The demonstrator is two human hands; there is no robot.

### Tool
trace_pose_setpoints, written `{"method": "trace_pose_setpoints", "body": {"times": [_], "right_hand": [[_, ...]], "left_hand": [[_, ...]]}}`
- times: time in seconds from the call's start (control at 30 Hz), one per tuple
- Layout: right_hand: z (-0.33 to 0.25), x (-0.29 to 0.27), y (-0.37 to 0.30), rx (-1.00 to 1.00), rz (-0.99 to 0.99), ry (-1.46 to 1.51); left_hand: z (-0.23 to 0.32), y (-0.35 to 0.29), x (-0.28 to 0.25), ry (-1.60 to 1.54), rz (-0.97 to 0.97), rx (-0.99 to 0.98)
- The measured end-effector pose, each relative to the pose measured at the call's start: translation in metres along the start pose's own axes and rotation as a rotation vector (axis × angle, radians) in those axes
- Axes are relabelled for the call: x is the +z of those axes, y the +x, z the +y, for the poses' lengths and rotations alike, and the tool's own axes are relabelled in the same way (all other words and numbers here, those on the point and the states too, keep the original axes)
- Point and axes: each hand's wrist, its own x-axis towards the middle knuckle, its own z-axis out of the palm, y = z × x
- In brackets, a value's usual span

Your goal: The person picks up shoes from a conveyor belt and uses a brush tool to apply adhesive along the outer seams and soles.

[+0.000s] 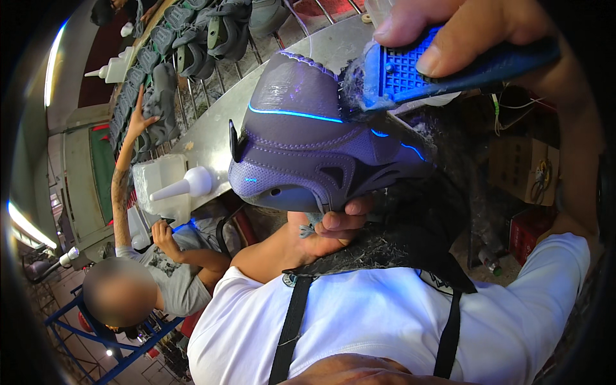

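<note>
A grey shoe upper (pixel 301 144) with stitched seams and glowing blue lines lies sideways in front of me, its stitched edge turned away. My left hand (pixel 337 228) grips it from below, fingers curled at its near side; part of that hand is hidden under the shoe. At the upper right, my right hand (pixel 487 29) is closed around a blue brush (pixel 404 70) with a grid-patterned back. The brush's matted, whitish bristles meet the upper by its right edge. A whitish smear shows on the grey surface beside the stitching.
A white squeeze bottle (pixel 185 184) with a pointed nozzle lies by the metal table edge (pixel 215 119). Beyond, grey shoes (pixel 160 96) line a rod rack, where another person's hand (pixel 138 122) reaches. Cardboard boxes (pixel 523 170) stand at the right.
</note>
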Motion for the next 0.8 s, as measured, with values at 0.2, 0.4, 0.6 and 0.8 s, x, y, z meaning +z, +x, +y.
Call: {"method": "trace_pose_setpoints", "body": {"times": [0.2,0.4,0.6,0.8], "right_hand": [[0.029,0.011,-0.019,-0.086,0.074,0.090],[0.020,0.017,-0.071,0.280,0.188,-0.053],[0.005,0.041,-0.152,0.144,0.688,-0.018],[0.008,0.093,-0.211,0.050,0.949,-0.140]], "left_hand": [[-0.002,-0.001,0.003,0.045,0.042,0.044],[0.019,0.001,0.000,0.305,-0.105,0.036],[0.086,-0.014,0.050,0.967,-0.106,0.644],[0.166,-0.004,0.105,1.807,0.200,1.375]]}}
